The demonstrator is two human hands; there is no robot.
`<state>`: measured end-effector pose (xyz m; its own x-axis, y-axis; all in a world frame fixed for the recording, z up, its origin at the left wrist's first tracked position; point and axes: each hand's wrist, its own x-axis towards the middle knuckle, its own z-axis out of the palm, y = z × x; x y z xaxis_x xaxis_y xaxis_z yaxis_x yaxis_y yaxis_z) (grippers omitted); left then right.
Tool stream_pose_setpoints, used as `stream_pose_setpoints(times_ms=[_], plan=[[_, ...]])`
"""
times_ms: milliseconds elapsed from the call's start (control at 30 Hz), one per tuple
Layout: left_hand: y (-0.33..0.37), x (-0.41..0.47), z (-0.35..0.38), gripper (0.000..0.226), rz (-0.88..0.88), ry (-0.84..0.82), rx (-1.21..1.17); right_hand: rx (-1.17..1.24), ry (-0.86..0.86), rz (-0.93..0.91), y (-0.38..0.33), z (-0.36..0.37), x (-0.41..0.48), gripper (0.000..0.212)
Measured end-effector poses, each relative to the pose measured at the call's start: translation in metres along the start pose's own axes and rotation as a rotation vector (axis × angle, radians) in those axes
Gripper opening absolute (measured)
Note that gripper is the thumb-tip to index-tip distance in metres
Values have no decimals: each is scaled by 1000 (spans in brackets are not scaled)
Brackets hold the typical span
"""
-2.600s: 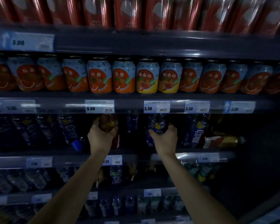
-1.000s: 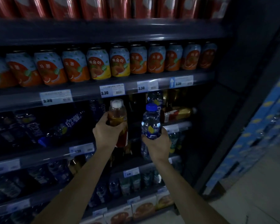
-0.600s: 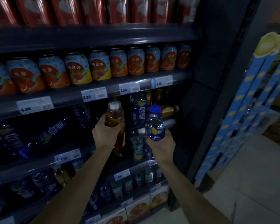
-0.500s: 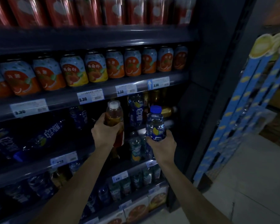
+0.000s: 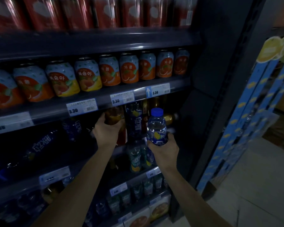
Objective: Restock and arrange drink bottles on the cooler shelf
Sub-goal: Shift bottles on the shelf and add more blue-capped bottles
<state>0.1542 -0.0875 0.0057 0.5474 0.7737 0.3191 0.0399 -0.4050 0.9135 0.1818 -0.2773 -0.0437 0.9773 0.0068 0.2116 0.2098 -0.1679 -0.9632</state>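
Here, left hand (image 5: 106,131) grips an amber bottle (image 5: 112,117), right hand (image 5: 164,149) a blue-capped bottle (image 5: 156,126) (a nudge could topple the dark bottle (image 5: 134,122) between).

Three price tags on the shelf rail, and it's 3.30 on the left tag (image 5: 82,108), 3.30 on the middle tag (image 5: 122,99), 3.30 beside a white up-arrow on the right tag (image 5: 158,91). Above them, 복숭아 on the yellow-bottomed can (image 5: 87,74), 자몽 on the orange can (image 5: 129,68). Below, white 脉动 runs down the dark blue bottle (image 5: 134,123).
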Motion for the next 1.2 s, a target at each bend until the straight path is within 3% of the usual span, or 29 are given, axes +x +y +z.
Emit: stream_pose_setpoints(times_ms=[433, 767, 867, 1033, 1200], plan=[[-23, 24, 19, 60, -54, 103, -25, 58, -32, -26, 6, 16, 4, 50], [-28, 20, 14, 88, -76, 28, 13, 60, -72, -52, -5, 18, -1, 51], [-28, 8, -1, 83, -52, -1, 31, 55, -98, -72, -15, 21, -8, 53], [-53, -16, -64, 52, -24, -20, 255, 68, -136, -109, -35, 36, -28, 58], [-85, -30, -148, 54, -28, -20, 673, 97, -233, -112, -49, 73, -60, 51]])
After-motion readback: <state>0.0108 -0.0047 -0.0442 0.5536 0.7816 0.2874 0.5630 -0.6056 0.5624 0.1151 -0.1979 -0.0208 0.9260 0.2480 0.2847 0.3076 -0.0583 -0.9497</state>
